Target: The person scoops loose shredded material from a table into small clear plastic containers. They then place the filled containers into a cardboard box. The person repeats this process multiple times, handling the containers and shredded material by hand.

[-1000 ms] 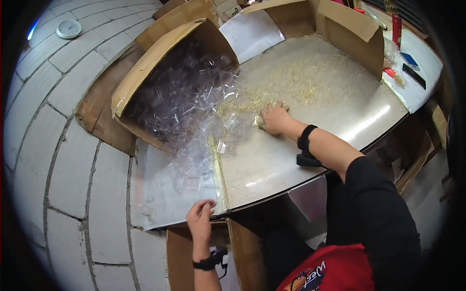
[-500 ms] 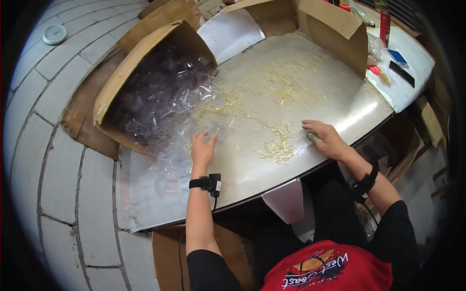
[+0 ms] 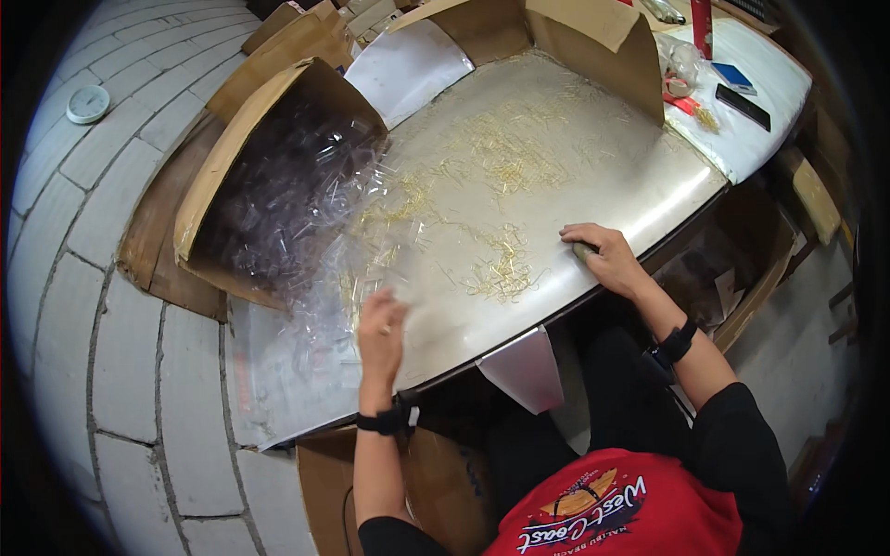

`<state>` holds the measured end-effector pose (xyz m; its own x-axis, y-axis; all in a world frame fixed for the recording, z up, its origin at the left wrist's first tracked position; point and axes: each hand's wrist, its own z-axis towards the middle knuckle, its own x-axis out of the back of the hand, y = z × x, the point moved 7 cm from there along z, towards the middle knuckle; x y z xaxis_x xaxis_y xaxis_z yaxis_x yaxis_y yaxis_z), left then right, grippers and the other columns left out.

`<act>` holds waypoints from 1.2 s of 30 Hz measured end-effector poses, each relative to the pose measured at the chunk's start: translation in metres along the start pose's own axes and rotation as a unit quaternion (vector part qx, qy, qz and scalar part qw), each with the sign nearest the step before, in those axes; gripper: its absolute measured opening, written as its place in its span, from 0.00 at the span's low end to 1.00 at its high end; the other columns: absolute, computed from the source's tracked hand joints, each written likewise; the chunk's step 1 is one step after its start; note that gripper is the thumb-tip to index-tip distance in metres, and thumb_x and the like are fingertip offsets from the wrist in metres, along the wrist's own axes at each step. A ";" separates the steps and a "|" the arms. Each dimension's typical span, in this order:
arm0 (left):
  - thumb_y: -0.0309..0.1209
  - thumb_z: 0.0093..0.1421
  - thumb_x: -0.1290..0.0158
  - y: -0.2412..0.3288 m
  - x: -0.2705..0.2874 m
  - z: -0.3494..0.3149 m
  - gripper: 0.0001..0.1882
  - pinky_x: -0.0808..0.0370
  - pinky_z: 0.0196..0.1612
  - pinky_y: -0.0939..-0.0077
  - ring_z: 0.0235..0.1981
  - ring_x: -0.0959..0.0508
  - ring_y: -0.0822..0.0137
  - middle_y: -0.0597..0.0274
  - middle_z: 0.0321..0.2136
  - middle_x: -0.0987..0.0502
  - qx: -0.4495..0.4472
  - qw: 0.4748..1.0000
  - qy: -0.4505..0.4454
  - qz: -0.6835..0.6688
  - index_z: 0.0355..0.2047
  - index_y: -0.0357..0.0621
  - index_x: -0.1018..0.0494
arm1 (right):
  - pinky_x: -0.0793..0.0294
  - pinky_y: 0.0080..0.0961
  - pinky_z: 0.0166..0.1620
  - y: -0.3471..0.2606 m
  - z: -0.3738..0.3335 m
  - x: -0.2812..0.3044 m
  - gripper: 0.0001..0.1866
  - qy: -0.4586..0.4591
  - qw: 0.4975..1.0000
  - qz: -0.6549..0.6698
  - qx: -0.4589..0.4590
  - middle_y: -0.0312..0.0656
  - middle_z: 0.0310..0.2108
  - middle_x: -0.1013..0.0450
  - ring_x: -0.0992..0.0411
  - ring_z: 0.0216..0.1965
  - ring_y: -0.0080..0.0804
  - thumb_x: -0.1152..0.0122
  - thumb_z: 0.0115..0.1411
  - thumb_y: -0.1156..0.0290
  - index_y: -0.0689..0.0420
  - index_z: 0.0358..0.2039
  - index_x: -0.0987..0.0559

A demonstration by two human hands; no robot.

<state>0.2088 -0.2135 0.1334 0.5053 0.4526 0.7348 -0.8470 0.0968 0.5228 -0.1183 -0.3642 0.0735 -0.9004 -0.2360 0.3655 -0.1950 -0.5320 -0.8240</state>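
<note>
A curved metal tabletop (image 3: 630, 176) is strewn with thin gold pins, with a denser clump (image 3: 505, 269) near its front edge. Clear plastic pieces (image 3: 315, 213) spill from a cardboard box (image 3: 218, 167) lying on its side at the left. My left hand (image 3: 380, 329) is blurred, hovering over the edge of the clear plastic spill, and its fingers look drawn together. My right hand (image 3: 604, 255) rests on the table by the front edge, just right of the pin clump, with fingers curled over a small dark object (image 3: 582, 248).
A second open cardboard box (image 3: 593, 37) stands at the back of the table beside a white sheet (image 3: 408, 65). A white side table (image 3: 769, 83) at the right holds a black phone (image 3: 742, 107) and small items. Another box (image 3: 324, 473) sits under the table. A round white dial (image 3: 88, 104) lies on the tiled floor.
My left hand has drawn back from the clear plastic pile toward my body. My right hand has stayed by the table's front edge.
</note>
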 end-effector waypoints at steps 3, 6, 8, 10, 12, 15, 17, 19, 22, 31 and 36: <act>0.22 0.53 0.46 0.016 -0.025 -0.044 0.07 0.28 0.43 0.73 0.45 0.26 0.60 0.53 0.50 0.30 0.000 0.993 -0.116 -0.014 0.34 0.38 0.24 | 0.29 0.27 0.48 0.002 -0.001 -0.005 0.11 0.010 1.000 -0.006 0.007 0.46 0.42 0.25 0.27 0.43 0.41 0.46 0.53 0.82 0.62 0.38 0.23; 0.23 0.52 0.45 0.018 -0.019 -0.058 0.10 0.28 0.44 0.74 0.46 0.26 0.60 0.55 0.53 0.33 0.060 0.996 -0.048 -0.046 0.37 0.39 0.24 | 0.29 0.27 0.48 0.001 -0.001 -0.004 0.11 0.014 1.000 -0.013 0.006 0.46 0.41 0.25 0.26 0.43 0.40 0.47 0.52 0.82 0.62 0.37 0.22; 0.27 0.52 0.44 0.019 -0.007 -0.061 0.15 0.27 0.41 0.72 0.41 0.24 0.56 0.50 0.46 0.28 0.117 0.988 0.050 -0.091 0.41 0.39 0.26 | 0.29 0.27 0.48 0.004 -0.001 -0.003 0.12 0.021 1.000 -0.013 0.003 0.46 0.40 0.25 0.26 0.43 0.40 0.48 0.52 0.82 0.62 0.38 0.23; 0.32 0.54 0.45 0.011 -0.007 -0.061 0.14 0.28 0.38 0.70 0.37 0.24 0.56 0.50 0.39 0.25 0.196 0.978 0.074 0.008 0.40 0.38 0.26 | 0.29 0.27 0.48 0.007 0.001 -0.002 0.13 0.029 0.999 -0.014 -0.005 0.47 0.39 0.24 0.26 0.42 0.41 0.48 0.53 0.81 0.62 0.39 0.22; 0.38 0.54 0.46 -0.007 -0.015 -0.061 0.16 0.29 0.35 0.64 0.30 0.24 0.53 0.51 0.29 0.24 0.253 0.961 0.066 0.085 0.34 0.36 0.26 | 0.30 0.28 0.49 0.009 0.007 -0.005 0.13 0.049 0.998 -0.040 -0.026 0.48 0.40 0.25 0.27 0.43 0.42 0.49 0.53 0.78 0.63 0.40 0.23; 0.39 0.54 0.46 -0.002 -0.033 -0.048 0.15 0.28 0.34 0.64 0.28 0.22 0.54 0.51 0.24 0.23 0.281 0.942 0.003 0.183 0.28 0.36 0.25 | 0.34 0.29 0.54 0.020 0.015 -0.014 0.17 0.047 0.995 -0.067 -0.063 0.50 0.47 0.28 0.31 0.50 0.43 0.49 0.55 0.74 0.62 0.46 0.25; 0.35 0.53 0.45 -0.003 -0.036 -0.044 0.12 0.28 0.33 0.63 0.27 0.22 0.54 0.50 0.24 0.23 0.275 0.952 0.043 0.129 0.27 0.35 0.26 | 0.39 0.30 0.58 0.018 0.018 -0.021 0.20 0.027 0.989 -0.136 -0.050 0.50 0.53 0.33 0.36 0.56 0.43 0.49 0.57 0.70 0.61 0.51 0.29; 0.31 0.54 0.46 -0.005 -0.032 -0.046 0.09 0.27 0.31 0.67 0.26 0.22 0.58 0.52 0.24 0.23 0.277 0.953 0.089 0.085 0.28 0.35 0.26 | 0.45 0.32 0.63 0.004 0.017 -0.044 0.25 -0.009 0.967 -0.254 0.001 0.50 0.60 0.40 0.43 0.62 0.42 0.50 0.60 0.66 0.60 0.57 0.35; 0.25 0.56 0.48 -0.013 -0.040 -0.071 0.05 0.27 0.27 0.75 0.24 0.23 0.65 0.59 0.25 0.25 0.311 0.912 0.148 -0.224 0.31 0.36 0.27 | 0.54 0.39 0.66 -0.025 0.008 -0.100 0.30 -0.203 0.925 -0.317 0.048 0.46 0.65 0.50 0.53 0.66 0.41 0.56 0.64 0.55 0.56 0.62 0.43; 0.23 0.57 0.47 0.012 -0.065 -0.219 0.11 0.22 0.32 0.72 0.31 0.22 0.65 0.56 0.35 0.24 0.448 0.639 0.155 -0.606 0.41 0.37 0.28 | 0.49 0.34 0.65 -0.036 0.001 -0.104 0.28 -0.212 0.939 -0.266 0.048 0.50 0.63 0.46 0.48 0.64 0.45 0.52 0.63 0.62 0.64 0.59 0.39; 0.32 0.61 0.50 -0.010 -0.109 -0.296 0.15 0.23 0.38 0.69 0.38 0.22 0.61 0.52 0.40 0.24 0.501 0.592 0.107 -0.622 0.46 0.39 0.30 | 0.42 0.29 0.61 -0.008 -0.002 -0.022 0.20 -0.014 0.991 -0.131 -0.027 0.50 0.58 0.37 0.39 0.59 0.45 0.51 0.61 0.71 0.61 0.53 0.31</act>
<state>0.1133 -0.0014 -0.0794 0.5123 0.6950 -0.5045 0.7363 -0.0530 0.6746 -0.0976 -0.3531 0.0708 -0.8049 -0.1185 0.5814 -0.4418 -0.5345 -0.7205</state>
